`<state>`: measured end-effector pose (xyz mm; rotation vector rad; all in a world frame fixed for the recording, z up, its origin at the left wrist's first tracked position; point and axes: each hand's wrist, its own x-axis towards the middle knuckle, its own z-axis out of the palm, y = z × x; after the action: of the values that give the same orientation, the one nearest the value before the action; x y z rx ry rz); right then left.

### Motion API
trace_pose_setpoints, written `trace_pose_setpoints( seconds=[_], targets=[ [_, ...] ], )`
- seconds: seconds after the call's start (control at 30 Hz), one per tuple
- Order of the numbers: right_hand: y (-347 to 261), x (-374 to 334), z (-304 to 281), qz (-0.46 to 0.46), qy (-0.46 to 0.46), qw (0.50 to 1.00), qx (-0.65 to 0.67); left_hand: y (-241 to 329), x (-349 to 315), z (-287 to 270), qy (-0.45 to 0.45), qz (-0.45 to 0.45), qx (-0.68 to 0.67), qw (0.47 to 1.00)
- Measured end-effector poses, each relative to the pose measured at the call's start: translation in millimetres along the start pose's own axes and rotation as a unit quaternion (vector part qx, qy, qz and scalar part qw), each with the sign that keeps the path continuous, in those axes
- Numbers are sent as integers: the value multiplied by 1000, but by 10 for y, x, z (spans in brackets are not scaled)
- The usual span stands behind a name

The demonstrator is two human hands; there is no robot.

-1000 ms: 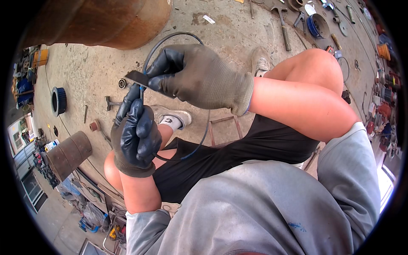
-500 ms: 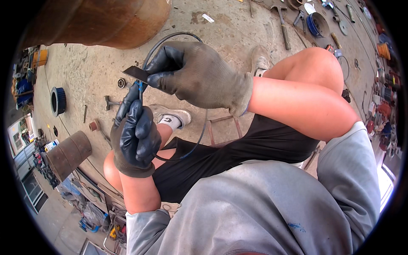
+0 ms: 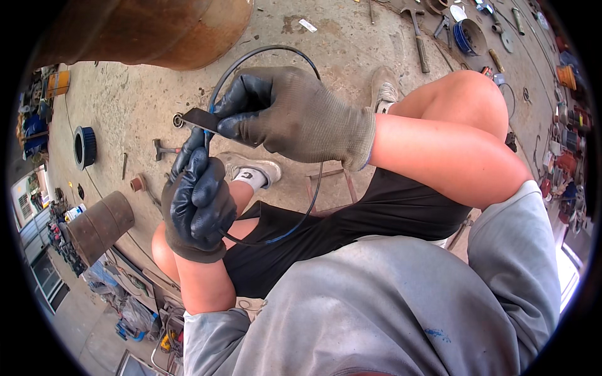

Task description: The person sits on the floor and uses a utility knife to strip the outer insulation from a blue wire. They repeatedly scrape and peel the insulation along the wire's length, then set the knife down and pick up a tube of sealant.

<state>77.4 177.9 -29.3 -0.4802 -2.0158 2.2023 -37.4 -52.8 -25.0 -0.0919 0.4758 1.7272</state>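
The right grip (image 3: 298, 114), closed, is pinching a dark flat piece (image 3: 199, 118); the left grip (image 3: 197, 210), also closed, is seemingly steadying the partly hidden cable (image 3: 269, 47).

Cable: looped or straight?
Looped: the dark cable arcs above the right hand, shows again below it, and curves back to the left hand.

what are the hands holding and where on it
The right hand pinches a flat dark strip part-way along, its left end jutting free; the left hand grips a looped cable just below the strip.
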Motion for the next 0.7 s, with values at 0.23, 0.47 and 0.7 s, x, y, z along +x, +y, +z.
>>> trace_pose_setpoints(
  seconds=[0.23,0.47,0.7],
  targets=[
    [138,75,39,-38,29,997,59,11,-4,26,33,17,34,999],
    [81,37,51,-33,32,998,39,-17,11,124,45,14,33,998],
    [172,69,44,-41,11,998,53,-18,-15,88,47,9,23,999]
  ],
)
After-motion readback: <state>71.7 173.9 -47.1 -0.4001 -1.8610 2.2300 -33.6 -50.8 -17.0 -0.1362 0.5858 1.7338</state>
